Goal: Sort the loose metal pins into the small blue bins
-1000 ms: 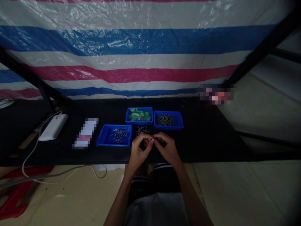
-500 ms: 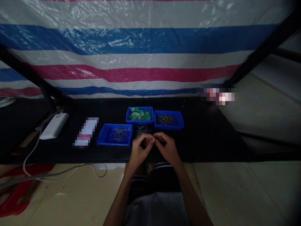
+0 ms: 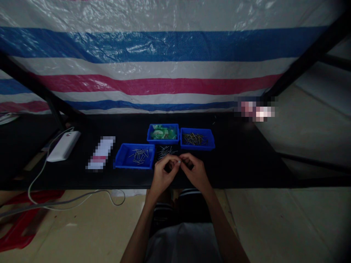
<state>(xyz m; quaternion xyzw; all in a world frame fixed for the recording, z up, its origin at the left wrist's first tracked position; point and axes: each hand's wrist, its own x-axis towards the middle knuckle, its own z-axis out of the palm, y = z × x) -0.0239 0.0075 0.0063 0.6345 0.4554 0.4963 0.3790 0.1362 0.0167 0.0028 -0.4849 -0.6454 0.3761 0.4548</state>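
I judge fingertip handling in hand: the left hand [image 3: 164, 174] pinches a tiny round silvery piece [image 3: 179, 162] between both hands, the right hand [image 3: 197, 173] curled beside it — hold unconfirmed — and the next move demands steadiness.

Small piece [image 3: 179, 162] between the hands [image 3: 164, 172]: too small to identify. Pixelation blurs a pale item [image 3: 101, 152] on the table [image 3: 241, 160] and a pinkish patch [image 3: 255, 109] far right. Red object [image 3: 19, 231] cut off, left edge.
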